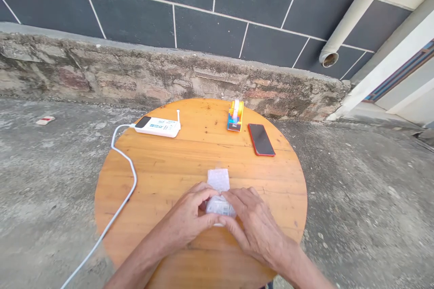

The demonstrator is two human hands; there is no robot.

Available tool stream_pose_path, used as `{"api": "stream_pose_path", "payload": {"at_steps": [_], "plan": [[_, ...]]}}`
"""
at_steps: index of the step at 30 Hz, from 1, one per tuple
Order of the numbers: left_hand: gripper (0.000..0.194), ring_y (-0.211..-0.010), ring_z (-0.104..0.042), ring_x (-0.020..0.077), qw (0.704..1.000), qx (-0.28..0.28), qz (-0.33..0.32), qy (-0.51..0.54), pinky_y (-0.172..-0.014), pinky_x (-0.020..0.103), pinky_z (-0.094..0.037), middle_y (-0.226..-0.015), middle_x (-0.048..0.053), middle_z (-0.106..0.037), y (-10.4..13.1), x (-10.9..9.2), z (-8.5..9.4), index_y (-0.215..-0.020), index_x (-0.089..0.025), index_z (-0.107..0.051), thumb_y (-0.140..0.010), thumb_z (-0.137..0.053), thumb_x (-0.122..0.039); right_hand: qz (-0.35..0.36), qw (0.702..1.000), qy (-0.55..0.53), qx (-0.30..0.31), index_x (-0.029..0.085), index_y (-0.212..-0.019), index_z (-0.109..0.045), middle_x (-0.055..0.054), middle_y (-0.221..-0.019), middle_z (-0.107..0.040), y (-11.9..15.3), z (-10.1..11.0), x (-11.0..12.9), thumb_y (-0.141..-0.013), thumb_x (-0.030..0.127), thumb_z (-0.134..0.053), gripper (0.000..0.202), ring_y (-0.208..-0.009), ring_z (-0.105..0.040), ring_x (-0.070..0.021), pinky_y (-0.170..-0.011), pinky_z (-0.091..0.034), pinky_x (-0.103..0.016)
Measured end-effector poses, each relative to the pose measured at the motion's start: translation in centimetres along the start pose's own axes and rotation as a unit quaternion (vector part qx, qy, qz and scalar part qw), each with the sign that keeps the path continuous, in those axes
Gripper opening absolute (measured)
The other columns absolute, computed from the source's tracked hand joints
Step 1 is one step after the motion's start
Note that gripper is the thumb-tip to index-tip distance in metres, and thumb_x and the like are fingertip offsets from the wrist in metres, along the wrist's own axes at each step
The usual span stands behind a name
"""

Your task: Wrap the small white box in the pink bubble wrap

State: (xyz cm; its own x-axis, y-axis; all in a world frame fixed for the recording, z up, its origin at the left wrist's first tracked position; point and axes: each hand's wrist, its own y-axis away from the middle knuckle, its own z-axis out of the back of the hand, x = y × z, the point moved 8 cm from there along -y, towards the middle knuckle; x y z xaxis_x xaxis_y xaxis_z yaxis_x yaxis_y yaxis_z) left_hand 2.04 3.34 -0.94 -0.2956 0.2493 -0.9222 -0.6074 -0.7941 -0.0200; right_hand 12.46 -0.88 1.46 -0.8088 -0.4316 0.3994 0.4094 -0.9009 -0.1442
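Between my two hands, near the front of the round wooden table [162, 162], is a small item in clear, bubbly plastic wrap [220, 206]. A flat flap of the wrap [219, 178] stretches away from me over the wood. My left hand [193, 210] curls around the left side of the bundle, thumb at its near edge. From the right, my right hand [251, 221] presses it with fingertips on top and thumb at the near side. What lies inside the wrap I cannot make out.
A tape dispenser [235, 116] stands at the table's far side, with a red-edged phone [261, 140] to its right. At the far left lies a white device [158, 127], its white cable [134, 180] running off the table. A stone-based wall [152, 72] rises behind.
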Motion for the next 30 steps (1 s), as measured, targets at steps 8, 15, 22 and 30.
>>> {"api": "stream_pose_path", "payload": {"at_steps": [8,15,22,30], "plan": [[0.021,-0.09,-0.056,0.0168,0.998,-0.062,0.015,-0.011,-0.083,0.026,-0.041,-0.093,-0.001,-0.062,1.6,0.6,0.2,-0.097,-0.022,-0.058,-0.077,-0.054,-0.015,0.001,0.998,0.058,0.002,0.021,-0.117,-0.05,-0.006,-0.108,-0.058,0.2,-1.7,0.5,-0.081,0.02,-0.064,0.038,-0.095,-0.049,-0.0254,-0.083,-0.035,-0.04],[0.015,-0.085,-0.057,0.0162,0.997,-0.073,0.004,-0.024,-0.078,0.025,-0.043,-0.086,-0.001,-0.062,1.5,0.4,0.3,-0.088,-0.021,-0.063,-0.078,-0.055,-0.016,-0.01,1.0,0.007,0.016,0.022,-0.11,-0.054,-0.004,-0.101,-0.059,0.2,-1.4,0.4,-0.08,0.02,-0.064,0.032,-0.095,-0.05,-0.0232,-0.084,-0.034,-0.037],[0.031,-0.081,-0.057,0.0155,0.992,-0.119,-0.018,-0.023,-0.072,0.025,-0.045,-0.094,0.001,-0.062,2.2,1.4,0.8,-0.112,-0.023,-0.058,-0.082,-0.057,-0.026,-0.025,0.993,-0.08,0.082,0.023,-0.105,-0.061,-0.002,-0.095,-0.063,-1.1,-0.4,-0.3,-0.082,0.037,-0.065,0.027,-0.087,-0.055,-0.0207,-0.078,-0.038,-0.03],[0.03,-0.08,-0.056,0.0152,0.99,-0.142,-0.015,-0.011,-0.069,0.025,-0.046,-0.096,0.004,-0.06,2.0,2.1,0.6,-0.112,-0.021,-0.06,-0.083,-0.056,-0.026,-0.049,0.975,-0.137,0.168,0.02,-0.087,-0.067,0.0,-0.082,-0.063,-3.6,-0.9,-2.4,-0.078,0.046,-0.067,0.027,-0.071,-0.055,-0.016,-0.06,-0.037,-0.023]]}}
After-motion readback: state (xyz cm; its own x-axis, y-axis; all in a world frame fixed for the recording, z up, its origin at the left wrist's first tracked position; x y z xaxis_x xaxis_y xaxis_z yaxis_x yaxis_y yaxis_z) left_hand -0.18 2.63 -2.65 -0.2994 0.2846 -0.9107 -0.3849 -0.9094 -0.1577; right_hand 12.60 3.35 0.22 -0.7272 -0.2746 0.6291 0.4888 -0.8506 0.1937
